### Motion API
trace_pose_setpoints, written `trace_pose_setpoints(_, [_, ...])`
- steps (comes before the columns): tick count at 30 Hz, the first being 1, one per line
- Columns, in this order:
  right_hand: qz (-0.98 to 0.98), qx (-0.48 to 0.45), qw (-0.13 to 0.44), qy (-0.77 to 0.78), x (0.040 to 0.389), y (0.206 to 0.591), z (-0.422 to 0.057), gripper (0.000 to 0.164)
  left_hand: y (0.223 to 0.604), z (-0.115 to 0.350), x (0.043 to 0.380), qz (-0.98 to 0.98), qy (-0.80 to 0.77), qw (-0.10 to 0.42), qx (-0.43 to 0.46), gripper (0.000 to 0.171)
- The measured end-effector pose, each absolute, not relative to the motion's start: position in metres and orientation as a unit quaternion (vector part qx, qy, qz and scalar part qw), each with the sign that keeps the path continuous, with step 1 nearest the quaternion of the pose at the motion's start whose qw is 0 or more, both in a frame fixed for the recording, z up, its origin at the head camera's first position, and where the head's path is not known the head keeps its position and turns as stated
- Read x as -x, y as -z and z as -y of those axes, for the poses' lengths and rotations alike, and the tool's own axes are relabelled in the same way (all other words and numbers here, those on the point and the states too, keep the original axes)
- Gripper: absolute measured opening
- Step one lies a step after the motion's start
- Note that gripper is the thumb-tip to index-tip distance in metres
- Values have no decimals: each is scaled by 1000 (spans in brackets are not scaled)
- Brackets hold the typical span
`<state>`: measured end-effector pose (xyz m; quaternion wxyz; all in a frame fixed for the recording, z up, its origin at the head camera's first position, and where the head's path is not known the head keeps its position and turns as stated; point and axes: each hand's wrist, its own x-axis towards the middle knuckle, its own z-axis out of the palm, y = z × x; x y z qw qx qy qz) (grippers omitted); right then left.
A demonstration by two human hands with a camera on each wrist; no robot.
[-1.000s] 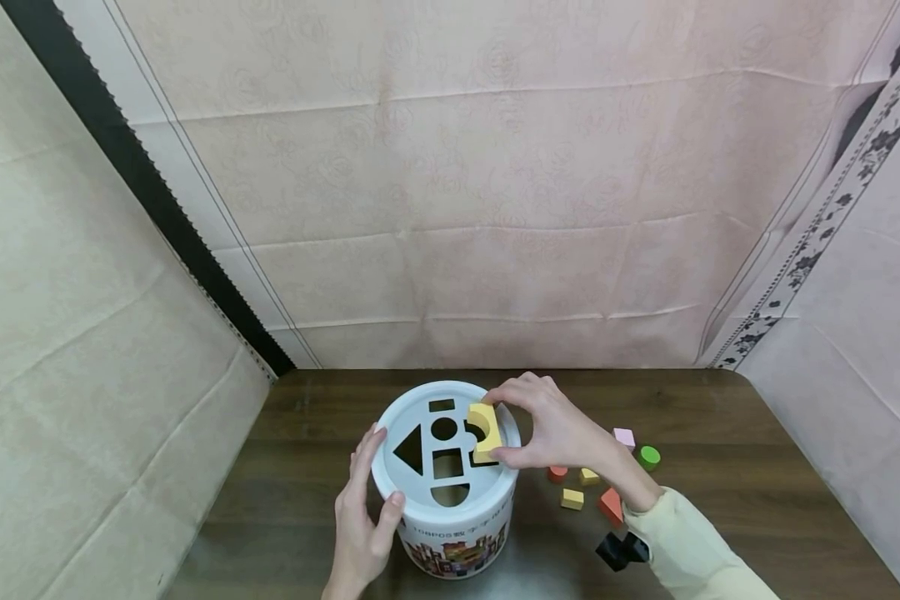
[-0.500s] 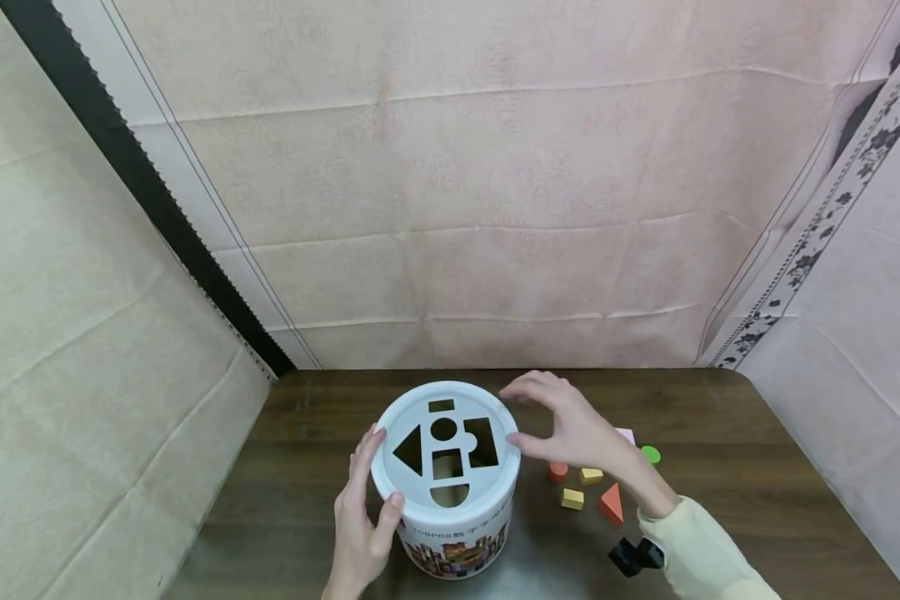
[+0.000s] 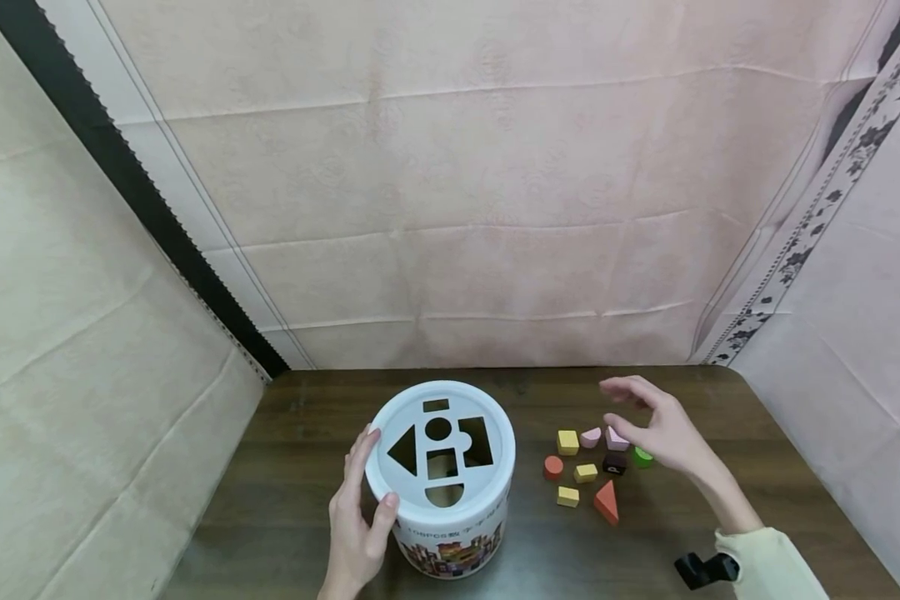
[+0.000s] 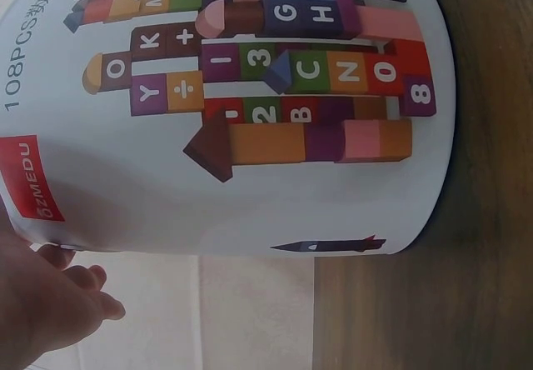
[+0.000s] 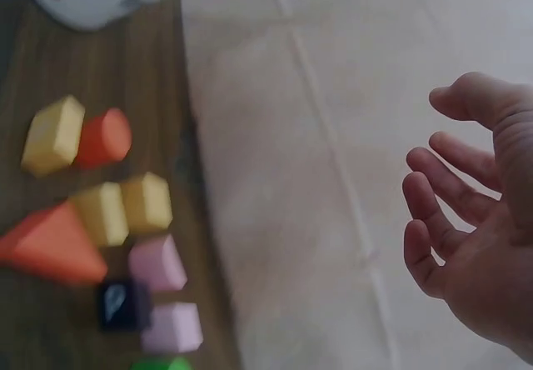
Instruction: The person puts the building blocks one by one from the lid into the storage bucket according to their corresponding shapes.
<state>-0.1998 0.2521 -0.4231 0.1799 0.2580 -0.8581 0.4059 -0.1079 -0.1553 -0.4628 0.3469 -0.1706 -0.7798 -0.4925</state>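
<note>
A white tub (image 3: pixel 450 546) with a pale blue lid (image 3: pixel 412 496) stands upright on the table. The lid has several shaped holes, and the dark bridge-shaped one shows no block in it. My left hand (image 3: pixel 356 521) holds the tub's left side at the rim, thumb toward the front. In the left wrist view its fingertips (image 4: pixel 98 303) are bent beside the printed tub wall. To the right, my right hand (image 3: pixel 663 429) hovers above the loose blocks, fingers loosely bent and holding nothing. Nearest it are a green block (image 3: pixel 642 457), a pink block (image 3: pixel 616 440) and a dark lettered cube (image 3: pixel 613 463).
Between tub and right hand lie yellow blocks (image 3: pixel 567 442), a red cylinder (image 3: pixel 552 467), a red triangular block (image 3: pixel 606 502) and another pink block (image 3: pixel 590 437). A pale cloth (image 3: pixel 495 250) hangs behind the brown table (image 3: pixel 270 508). A black device (image 3: pixel 707 570) sits at my right wrist.
The yellow bridge-shaped block that my right hand held over the lid is gone from view. My right hand has moved right, away from the tub, to above the blocks. The left hand stays put.
</note>
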Motion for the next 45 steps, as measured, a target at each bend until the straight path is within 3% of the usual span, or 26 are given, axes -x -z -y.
trace_pose_setpoints(19, [881, -174, 180, -402, 194, 488, -308, 43, 461, 155, 107, 785, 488, 345, 163, 64])
trace_pose_setpoints(45, [886, -134, 149, -418, 202, 546, -335, 46, 461, 155, 105, 788, 492, 337, 154, 65])
